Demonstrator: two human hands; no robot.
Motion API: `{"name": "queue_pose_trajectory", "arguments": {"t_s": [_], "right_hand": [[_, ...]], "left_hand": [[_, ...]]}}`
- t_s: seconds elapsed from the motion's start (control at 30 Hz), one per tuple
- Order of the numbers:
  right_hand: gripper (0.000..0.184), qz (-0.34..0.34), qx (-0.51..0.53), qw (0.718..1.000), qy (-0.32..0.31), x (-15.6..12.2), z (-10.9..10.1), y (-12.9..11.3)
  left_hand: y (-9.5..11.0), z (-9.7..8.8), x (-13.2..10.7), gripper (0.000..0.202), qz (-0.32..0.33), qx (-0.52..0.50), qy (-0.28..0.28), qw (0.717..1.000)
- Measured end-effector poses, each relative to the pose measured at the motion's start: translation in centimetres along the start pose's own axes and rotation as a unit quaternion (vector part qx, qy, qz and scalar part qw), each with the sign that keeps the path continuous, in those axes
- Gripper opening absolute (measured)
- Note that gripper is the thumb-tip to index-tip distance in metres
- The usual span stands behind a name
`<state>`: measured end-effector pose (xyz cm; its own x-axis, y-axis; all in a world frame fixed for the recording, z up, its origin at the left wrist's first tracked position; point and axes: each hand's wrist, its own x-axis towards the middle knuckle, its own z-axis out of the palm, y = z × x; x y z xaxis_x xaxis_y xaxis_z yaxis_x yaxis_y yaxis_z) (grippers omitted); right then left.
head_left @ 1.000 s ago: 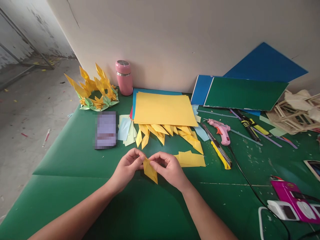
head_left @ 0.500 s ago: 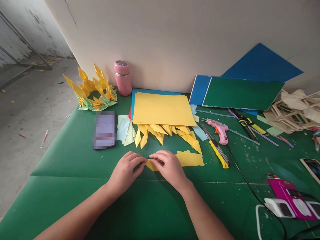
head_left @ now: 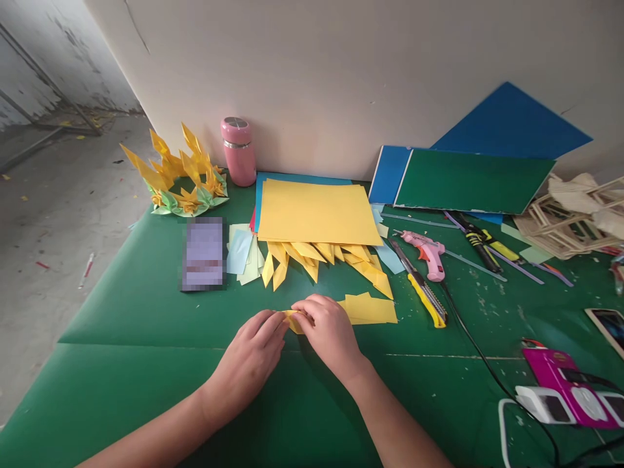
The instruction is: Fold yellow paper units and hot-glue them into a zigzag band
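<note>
The left hand and the right hand meet over the green bench, both pinching one small folded piece of yellow paper between them. The left hand's fingertips are closed on its left end; the thumb and fingers of the right hand are clamped on the other end and cover part of it, so its full shape cannot be told. The piece sits near the middle of the bench, in front of the pile.

Just beyond the right hand lie flat yellow paper rectangles, partly overlapping. Farther back, pointed folded yellow pieces stick out from under the front edge of a stack of yellow sheets. To the left of these are a light blue slip on pale green slips, then a pixelated purple rectangular object. Behind it stand a yellow and green paper crown and, near the wall, a pink flask.

To the right, a yellow utility knife lies beside a pink hot glue gun, whose black cord runs toward the bench's near right corner. Behind them, a green and blue panel leans up.
</note>
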<state>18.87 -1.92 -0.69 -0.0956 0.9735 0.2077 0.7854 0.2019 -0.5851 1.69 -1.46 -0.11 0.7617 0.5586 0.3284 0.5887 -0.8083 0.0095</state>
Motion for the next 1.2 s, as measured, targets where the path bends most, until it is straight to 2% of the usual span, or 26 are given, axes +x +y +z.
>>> {"name": "queue_pose_trajectory", "arguments": {"t_s": [0.17,0.33,0.6,0.77,0.97,1.2], "right_hand": [[0.013,0.019,0.013,1.000,-0.013,0.1,-0.2,-0.4],[0.016,0.006,0.019,1.000,-0.011,0.1,-0.2,-0.4],[0.018,-0.065,0.007,0.998,0.003,-0.2,0.0,-0.1],[0.023,-0.125,-0.003,0.992,0.001,0.0,-0.4,0.2],[0.024,-0.137,0.011,0.990,-0.013,0.0,-0.5,0.5],[0.026,-0.138,0.019,0.990,-0.011,-0.1,-0.5,0.5]], "left_hand": [[0.1,0.2,-0.1,0.034,-0.012,-0.023,0.007,1.000],[0.0,0.5,-0.6,0.033,-0.021,-0.049,-0.006,0.999],[0.1,0.8,-0.6,0.035,-0.002,-0.017,-0.022,1.000],[0.4,0.8,-0.5,0.035,-0.011,-0.003,-0.049,0.999],[0.6,0.5,-0.4,0.035,-0.009,0.006,-0.018,1.000],[0.5,0.6,-0.6,0.034,-0.016,0.001,-0.014,1.000]]}}
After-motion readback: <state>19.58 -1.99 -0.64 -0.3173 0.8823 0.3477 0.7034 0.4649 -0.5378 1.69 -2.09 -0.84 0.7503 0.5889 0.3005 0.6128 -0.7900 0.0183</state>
